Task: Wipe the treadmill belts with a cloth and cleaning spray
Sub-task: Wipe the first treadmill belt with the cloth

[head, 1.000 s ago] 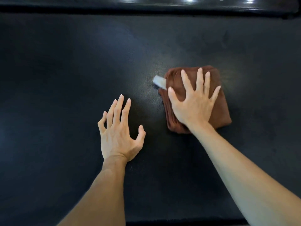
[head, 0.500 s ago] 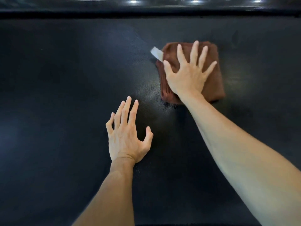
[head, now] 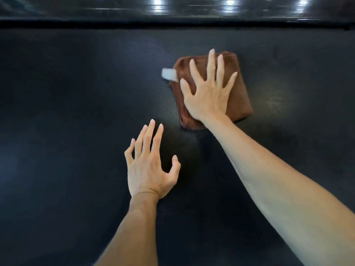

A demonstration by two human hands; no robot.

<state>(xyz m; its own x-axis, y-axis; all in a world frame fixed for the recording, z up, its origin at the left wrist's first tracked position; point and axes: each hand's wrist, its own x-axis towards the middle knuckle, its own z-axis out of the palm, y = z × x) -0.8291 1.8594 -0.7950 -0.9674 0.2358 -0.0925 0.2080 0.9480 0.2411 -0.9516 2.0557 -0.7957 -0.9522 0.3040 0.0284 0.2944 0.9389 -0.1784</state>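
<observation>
Dark textured treadmill belt (head: 76, 112) fills nearly the whole view, matte black with a fine woven grain that shows where light falls near centre. Glossy black side rail (head: 172, 8) runs along the 12 o'clock edge, carrying several bright light reflections.

Item: brown cloth (head: 240, 100), folded into a thick pad, lying flat on the belt at about 1 o'clock from centre. White tag (head: 169, 74) sticks out from its 10 o'clock corner, slightly blurred.

Item: right hand (head: 207, 93), palm down on the cloth, fingers (head: 212, 62) straight and spread wide, pressing the pad against the belt; the fingertips reach the cloth's far edge. Forearm enters from 4 o'clock.

Item: left hand (head: 148, 169), at about 6 o'clock from centre, well apart from the cloth, holding nothing. Fingers extended and loosely fanned, thumb out toward 3 o'clock; whether the palm touches the belt cannot be told. Forearm enters from 6 o'clock.
</observation>
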